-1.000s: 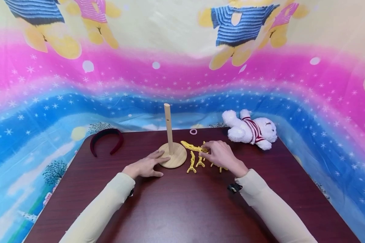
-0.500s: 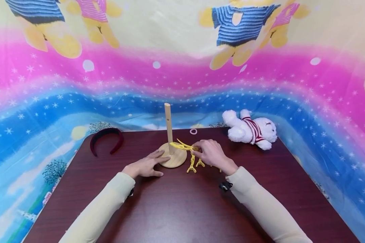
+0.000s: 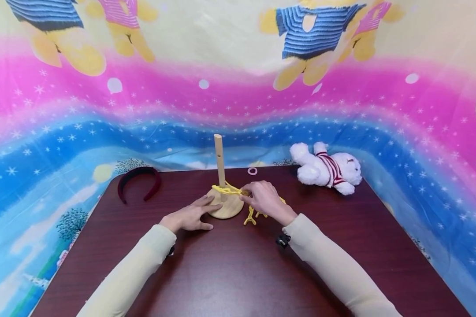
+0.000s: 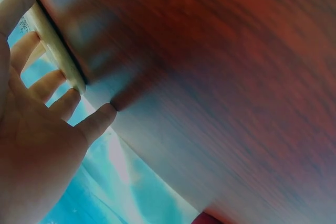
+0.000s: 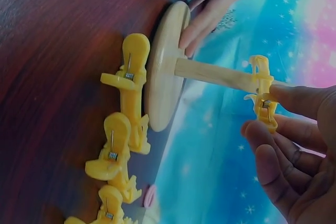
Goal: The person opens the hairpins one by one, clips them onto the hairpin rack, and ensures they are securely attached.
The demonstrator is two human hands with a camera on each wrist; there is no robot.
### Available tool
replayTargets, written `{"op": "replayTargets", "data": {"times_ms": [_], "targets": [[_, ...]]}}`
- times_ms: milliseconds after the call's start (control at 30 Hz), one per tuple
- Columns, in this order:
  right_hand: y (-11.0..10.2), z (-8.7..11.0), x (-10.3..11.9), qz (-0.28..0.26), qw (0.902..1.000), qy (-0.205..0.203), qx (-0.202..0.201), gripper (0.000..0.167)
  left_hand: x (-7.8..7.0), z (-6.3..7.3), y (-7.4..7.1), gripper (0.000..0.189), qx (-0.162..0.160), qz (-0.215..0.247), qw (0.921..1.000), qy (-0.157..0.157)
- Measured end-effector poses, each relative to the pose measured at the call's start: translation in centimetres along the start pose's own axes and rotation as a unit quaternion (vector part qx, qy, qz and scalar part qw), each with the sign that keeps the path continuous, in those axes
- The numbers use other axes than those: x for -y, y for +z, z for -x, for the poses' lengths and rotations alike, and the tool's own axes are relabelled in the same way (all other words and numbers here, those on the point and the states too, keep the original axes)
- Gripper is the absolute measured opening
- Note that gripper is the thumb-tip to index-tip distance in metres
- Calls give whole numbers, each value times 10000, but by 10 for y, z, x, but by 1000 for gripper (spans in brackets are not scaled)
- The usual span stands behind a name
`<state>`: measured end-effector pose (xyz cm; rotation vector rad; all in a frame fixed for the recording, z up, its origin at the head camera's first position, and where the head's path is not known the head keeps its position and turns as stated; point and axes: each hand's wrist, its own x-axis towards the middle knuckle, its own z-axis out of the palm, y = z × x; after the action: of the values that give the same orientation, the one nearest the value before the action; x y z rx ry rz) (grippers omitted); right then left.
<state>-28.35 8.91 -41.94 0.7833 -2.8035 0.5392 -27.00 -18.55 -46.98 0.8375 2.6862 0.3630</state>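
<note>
Right wrist view: the right hand [image 5: 299, 161] pinches a yellow clip [image 5: 264, 88] between thumb and fingers [image 5: 299, 130], its far end at the wooden post [image 5: 215, 74]. The left hand [image 3: 187, 216] touches the round base [image 5: 161, 85] with spread fingers [image 4: 48, 85]; other yellow clips [image 5: 117, 129] are beside it.

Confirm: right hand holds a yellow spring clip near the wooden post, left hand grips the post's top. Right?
No: head view shows the left hand resting on the round wooden base, not gripping the wooden post. Right hand with yellow spring clip: correct.
</note>
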Motion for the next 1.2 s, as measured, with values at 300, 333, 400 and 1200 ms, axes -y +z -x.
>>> {"op": "replayTargets", "data": {"times_ms": [300, 333, 400, 1200], "targets": [[11, -9, 3, -129, 9997, -141, -161, 24, 0, 0, -1, 74, -60, 43, 10000, 66], [12, -10, 3, -131, 9996, -154, -173, 24, 0, 0, -1, 74, -70, 35, 9999, 74], [15, -11, 3, -175, 9995, -177, -182, 23, 0, 0, -1, 75, -81, 30, 9999, 83], [28, -22, 13, -181, 9993, 85, -328, 23, 1, 0, 0, 74, -126, -15, 9997, 232]]}}
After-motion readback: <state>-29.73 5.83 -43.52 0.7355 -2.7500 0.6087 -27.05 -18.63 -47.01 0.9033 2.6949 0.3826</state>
